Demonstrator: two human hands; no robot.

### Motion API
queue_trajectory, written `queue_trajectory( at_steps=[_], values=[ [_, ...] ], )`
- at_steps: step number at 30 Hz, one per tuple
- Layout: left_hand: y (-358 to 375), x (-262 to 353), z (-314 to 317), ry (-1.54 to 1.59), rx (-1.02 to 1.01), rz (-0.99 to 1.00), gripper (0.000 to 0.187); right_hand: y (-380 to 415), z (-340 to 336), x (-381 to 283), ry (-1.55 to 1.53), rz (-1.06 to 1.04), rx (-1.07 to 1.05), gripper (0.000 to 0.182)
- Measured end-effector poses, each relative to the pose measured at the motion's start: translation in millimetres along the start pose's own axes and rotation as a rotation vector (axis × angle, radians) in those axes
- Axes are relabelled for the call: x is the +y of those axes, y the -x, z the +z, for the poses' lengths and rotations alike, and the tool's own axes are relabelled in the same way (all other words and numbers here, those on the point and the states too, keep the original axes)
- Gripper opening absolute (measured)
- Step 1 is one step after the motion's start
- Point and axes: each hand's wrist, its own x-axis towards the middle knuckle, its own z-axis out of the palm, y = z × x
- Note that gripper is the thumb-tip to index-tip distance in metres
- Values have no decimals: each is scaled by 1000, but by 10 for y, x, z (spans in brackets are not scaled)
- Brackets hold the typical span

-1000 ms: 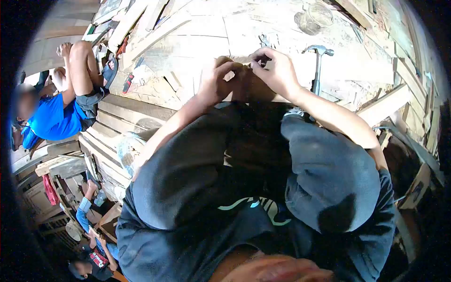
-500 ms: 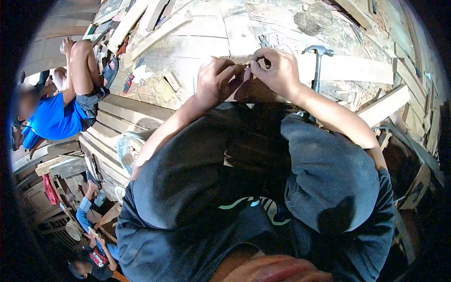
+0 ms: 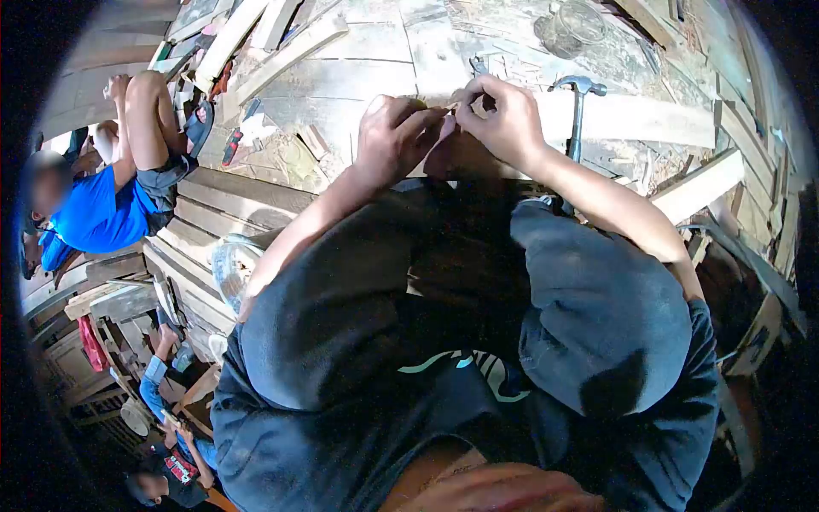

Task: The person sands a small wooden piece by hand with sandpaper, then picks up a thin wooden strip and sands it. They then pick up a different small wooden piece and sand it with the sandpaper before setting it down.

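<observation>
My left hand [image 3: 391, 136] is closed at the top centre, its thumb and fingers pinched on a small pinkish-brown piece [image 3: 442, 147] that hangs below the fingertips. Almost touching it, my right hand [image 3: 503, 124] is pinched too, with thumb and index finger forming a ring. What sits between those fingertips is too small to name. Both hands are above the front edge of a pale wooden surface [image 3: 367, 72], in front of my bent knees. A hammer [image 3: 577, 115] lies to the right of my right hand.
A person in a blue shirt [image 3: 102, 209] sits at the left, and another person [image 3: 171, 474] is at the lower left. A red tool [image 3: 232, 147], a round wire basket [image 3: 580, 24] and planks [image 3: 699, 188] lie around.
My right hand has shifted slightly up and left. The pinkish-brown piece has tilted a little, while my left hand stays nearly in place.
</observation>
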Motion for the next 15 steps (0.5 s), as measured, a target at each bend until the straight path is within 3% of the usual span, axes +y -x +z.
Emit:
queue_trajectory(
  at_steps=[3,4,5,7,8,10,12,15],
  values=[
    [0,-95,14,-75,-24,-56,21,70,104,204,-78,80,-12,7],
    [32,-97,34,-22,-67,-218,20,107,81,189,-37,196,-108,15],
    [82,-105,62,30,-108,-379,19,127,83,221,-11,20,-129,14],
    [155,-172,91,46,-119,-463,20,147,92,276,44,-334,-166,14],
    [158,-154,70,42,-178,-501,20,181,82,270,8,-311,-291,20],
    [131,-100,7,67,-347,-596,20,185,116,322,38,-497,-352,21],
    [155,-109,35,29,-317,-499,19,222,140,415,147,-620,-473,26],
    [305,-252,190,42,-293,-429,22,296,97,381,333,-616,-567,30]
  ],
)
